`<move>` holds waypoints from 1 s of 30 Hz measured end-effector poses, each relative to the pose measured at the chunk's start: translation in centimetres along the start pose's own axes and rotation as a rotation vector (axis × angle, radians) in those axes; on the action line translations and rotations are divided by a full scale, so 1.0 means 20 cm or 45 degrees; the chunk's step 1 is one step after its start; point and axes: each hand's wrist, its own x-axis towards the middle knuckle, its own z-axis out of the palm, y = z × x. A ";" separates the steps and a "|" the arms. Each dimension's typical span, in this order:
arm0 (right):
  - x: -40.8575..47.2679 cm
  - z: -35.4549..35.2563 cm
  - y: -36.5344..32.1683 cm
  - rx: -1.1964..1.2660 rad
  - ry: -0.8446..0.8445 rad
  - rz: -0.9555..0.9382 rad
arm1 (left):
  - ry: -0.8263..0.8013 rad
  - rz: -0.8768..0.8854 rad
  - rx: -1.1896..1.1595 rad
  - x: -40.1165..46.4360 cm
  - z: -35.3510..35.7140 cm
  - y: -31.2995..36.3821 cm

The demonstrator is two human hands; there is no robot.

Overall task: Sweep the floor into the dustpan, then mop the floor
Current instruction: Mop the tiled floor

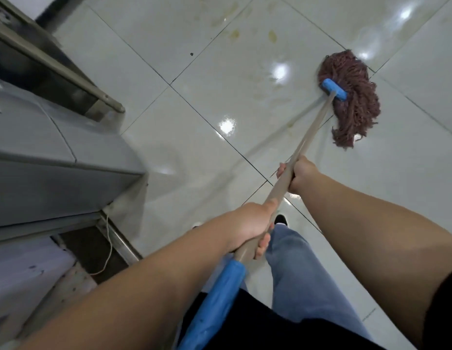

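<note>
A: Status? Where's the mop?

B: Mop head [351,97], reddish yarn on a blue clamp [334,89], is flat on the tile floor [194,127], out ahead and to the right of the person. Handle [310,135] runs diagonally from the head back down-left toward the body.

A: Hands?

B: Both grasping the handle. Right hand [299,174] is wrapped round it further down the shaft, so nearer the head. Left hand [247,228] is clenched round it higher up, just above the blue grip sleeve [215,296], close to the body.

A: What does the next stroke turn on?

B: My read: the yellowish stains [271,36] lie beyond and left of the head, well apart from it. The handle's long axis points past them to the right, so the head needs swinging left and pushing forward. Right hand steers, left pivots.

A: Dustpan? Bucket?

B: None in view. No containers that I can see. Only grey metal cabinets [55,152] along the left, with a thin cord [109,246] hanging by the base.

A: Sweeping done?

B: Judging by the wet sheen, it's the mopping phase. One dark speck [191,54] on a far tile.
</note>
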 end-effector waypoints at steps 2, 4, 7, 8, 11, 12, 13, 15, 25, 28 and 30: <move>0.05 -0.09 -0.17 -0.032 0.042 -0.041 | -0.010 0.044 0.012 0.09 0.14 0.12; 0.10 -0.15 -0.31 -0.077 0.104 -0.115 | -0.026 0.076 0.006 0.15 0.26 0.24; 0.14 -0.18 -0.45 -0.152 0.135 -0.118 | -0.045 0.091 -0.043 0.19 0.33 0.35; 0.15 -0.18 -0.47 -0.175 0.104 -0.113 | -0.043 0.098 -0.064 0.20 0.32 0.35; 0.13 -0.16 -0.42 -0.305 -0.007 -0.099 | 0.019 0.104 -0.082 0.17 0.25 0.29; 0.12 -0.15 -0.38 -0.333 -0.052 -0.108 | 0.038 0.104 -0.075 0.16 0.21 0.25; 0.10 -0.14 -0.33 -0.332 -0.089 -0.118 | 0.054 0.103 -0.064 0.15 0.18 0.19; 0.07 -0.12 -0.19 -0.354 -0.113 -0.100 | 0.102 0.084 -0.042 0.12 0.14 0.04; -0.27 -0.08 0.97 -0.436 -0.124 0.048 | 0.022 -0.011 -0.133 -0.22 -0.13 -1.10; -0.41 -0.03 1.40 -0.359 -0.150 -0.034 | 0.069 -0.039 -0.081 -0.33 -0.26 -1.46; -0.51 0.01 1.64 -0.324 -0.133 -0.044 | 0.084 -0.074 -0.052 -0.42 -0.36 -1.66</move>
